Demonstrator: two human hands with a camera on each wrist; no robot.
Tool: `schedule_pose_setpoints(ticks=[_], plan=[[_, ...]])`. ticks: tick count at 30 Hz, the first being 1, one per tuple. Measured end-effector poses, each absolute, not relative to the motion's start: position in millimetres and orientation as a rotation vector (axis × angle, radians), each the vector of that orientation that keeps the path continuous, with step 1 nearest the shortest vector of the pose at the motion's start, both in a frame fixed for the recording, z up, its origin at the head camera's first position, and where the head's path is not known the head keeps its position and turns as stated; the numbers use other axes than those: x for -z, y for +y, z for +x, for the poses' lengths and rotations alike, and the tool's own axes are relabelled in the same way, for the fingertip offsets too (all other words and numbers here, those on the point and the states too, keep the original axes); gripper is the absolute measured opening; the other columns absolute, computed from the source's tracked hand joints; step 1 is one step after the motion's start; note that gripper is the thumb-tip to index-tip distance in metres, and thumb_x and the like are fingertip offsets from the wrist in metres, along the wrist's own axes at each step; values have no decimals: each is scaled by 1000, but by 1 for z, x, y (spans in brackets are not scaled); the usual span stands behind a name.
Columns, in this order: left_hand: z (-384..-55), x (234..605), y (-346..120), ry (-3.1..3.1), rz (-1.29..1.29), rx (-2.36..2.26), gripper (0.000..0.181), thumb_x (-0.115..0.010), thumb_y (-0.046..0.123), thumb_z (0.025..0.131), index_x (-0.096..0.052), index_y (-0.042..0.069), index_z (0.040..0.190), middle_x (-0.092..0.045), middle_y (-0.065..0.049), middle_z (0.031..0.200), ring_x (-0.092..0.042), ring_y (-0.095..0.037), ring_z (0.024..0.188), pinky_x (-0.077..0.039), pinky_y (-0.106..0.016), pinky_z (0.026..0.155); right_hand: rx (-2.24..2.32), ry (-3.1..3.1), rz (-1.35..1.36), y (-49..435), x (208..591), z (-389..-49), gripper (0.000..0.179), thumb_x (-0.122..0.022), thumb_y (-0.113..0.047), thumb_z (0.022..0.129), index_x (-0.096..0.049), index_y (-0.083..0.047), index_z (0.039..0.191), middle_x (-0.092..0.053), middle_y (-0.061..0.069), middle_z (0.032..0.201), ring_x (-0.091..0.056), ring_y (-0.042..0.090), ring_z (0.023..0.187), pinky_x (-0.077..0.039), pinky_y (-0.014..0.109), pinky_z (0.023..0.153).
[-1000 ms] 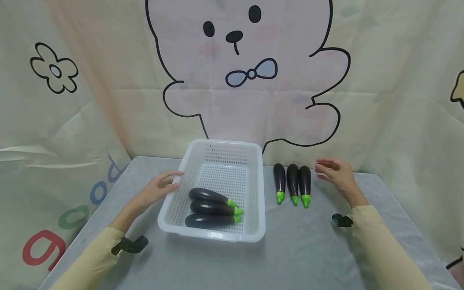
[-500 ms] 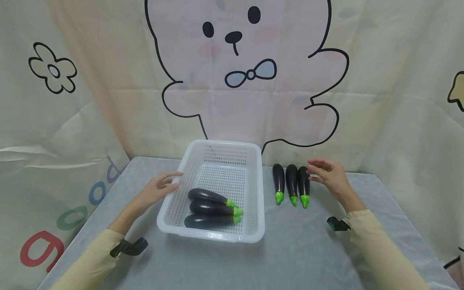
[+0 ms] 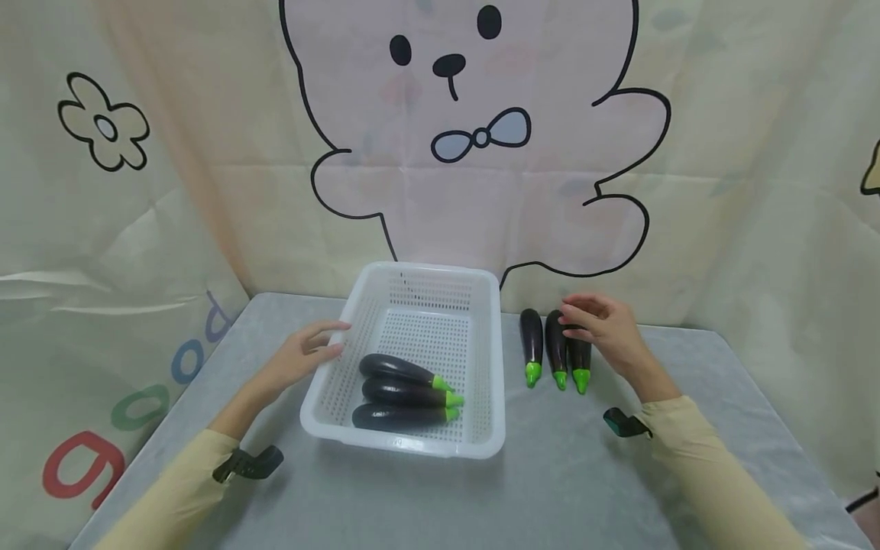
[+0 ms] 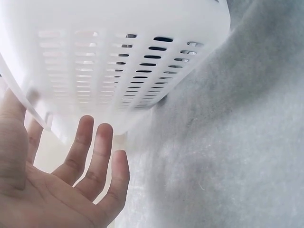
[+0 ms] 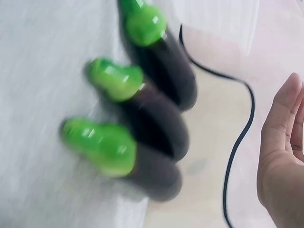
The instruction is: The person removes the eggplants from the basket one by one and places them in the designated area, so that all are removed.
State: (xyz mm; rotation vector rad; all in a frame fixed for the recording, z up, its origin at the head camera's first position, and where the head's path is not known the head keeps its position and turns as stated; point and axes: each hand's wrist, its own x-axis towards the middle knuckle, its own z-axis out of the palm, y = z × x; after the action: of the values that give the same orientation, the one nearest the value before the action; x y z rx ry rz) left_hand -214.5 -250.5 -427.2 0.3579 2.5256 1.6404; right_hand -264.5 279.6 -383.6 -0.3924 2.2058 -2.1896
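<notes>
A white plastic basket [image 3: 406, 448] with slotted walls holds three dark eggplants [image 3: 406, 393] with bright green stems. My left hand [image 3: 302, 357] is at the basket's left rim, fingertips right at the edge. The left wrist view shows that hand's fingers [image 4: 102, 147] loosely extended along the basket's outer wall [image 4: 109, 71]. To the right of the basket, three more eggplants [image 3: 531, 336] lie side by side, stems toward me. My right hand [image 3: 608, 336] is over the rightmost eggplant [image 3: 580, 359], covering its upper part in the head view. In the right wrist view, its fingers [image 5: 275, 118] hold nothing.
A grey cloth covers the table [image 3: 550, 481]. Directly behind it hangs a printed curtain [image 3: 440, 214] with a bear drawing, and curtains also flank both sides. Each wrist carries a small dark camera mount [image 3: 250, 463].
My right hand has moved left, from beside the row of eggplants to over the rightmost one. The left hand keeps its place at the basket rim, and the eggplants lie as before.
</notes>
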Motion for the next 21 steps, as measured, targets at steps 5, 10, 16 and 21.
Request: schedule_pose_setpoints(ticks=[5,10,16,21], plan=[[-213,425,-251,2498,364,-1655,50,-65,29,102,-51,16,148,-45,-23,150,-53,-49,125,-54,-55,87,2162,2201,-429,265,377,-263,26,-71,-10,97,-66,1,120,-66,18,111,-70,23,93,-59,37,78],[-212,422,-249,2485,351,-1672,50,-65,29,102,-51,15,148,-46,-24,149,-52,-49,126,-54,-54,88,2159,2181,-462,252,372,-259,27,-71,-9,97,-66,2,121,-66,15,108,-69,25,95,-59,38,79],[-212,421,-248,2494,345,-1652,50,-65,29,102,-50,15,148,-44,-23,150,-52,-49,127,-54,-56,88,2126,2180,-466,234,369,-253,26,-72,-11,97,-67,-1,120,-64,19,113,-68,32,98,-58,40,81],[-212,424,-248,2487,330,-1663,50,-65,30,102,-50,17,148,-45,-22,150,-53,-48,126,-54,-56,88,2090,2181,-453,217,366,-247,28,-72,-13,97,-65,-1,121,-59,28,117,-66,37,101,-58,42,82]])
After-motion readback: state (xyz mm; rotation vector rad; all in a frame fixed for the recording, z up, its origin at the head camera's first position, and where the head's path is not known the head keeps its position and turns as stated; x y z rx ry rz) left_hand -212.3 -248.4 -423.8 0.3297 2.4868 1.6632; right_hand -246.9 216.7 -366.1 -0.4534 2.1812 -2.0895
